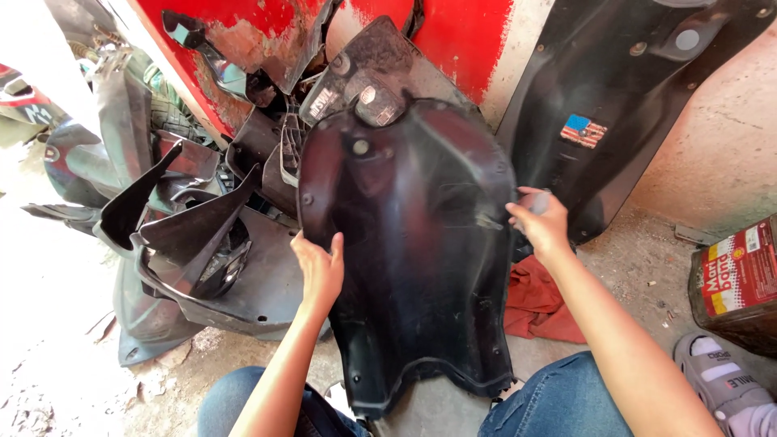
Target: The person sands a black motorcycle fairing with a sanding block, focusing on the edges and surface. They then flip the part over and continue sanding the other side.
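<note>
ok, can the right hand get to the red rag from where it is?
Probably yes. The right hand is at the black scooter panel edge, and the red rag lies just below it on the floor, part tucked behind the panel, nothing between.

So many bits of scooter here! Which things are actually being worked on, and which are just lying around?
In hand:
- large black plastic body panel, left hand gripping its left edge
- right hand at its right edge, closed on a small grey object, too blurred to identify

Lying about:
- red rag
- pile of black panels
- black panel with flag sticker
- red tin can
</note>
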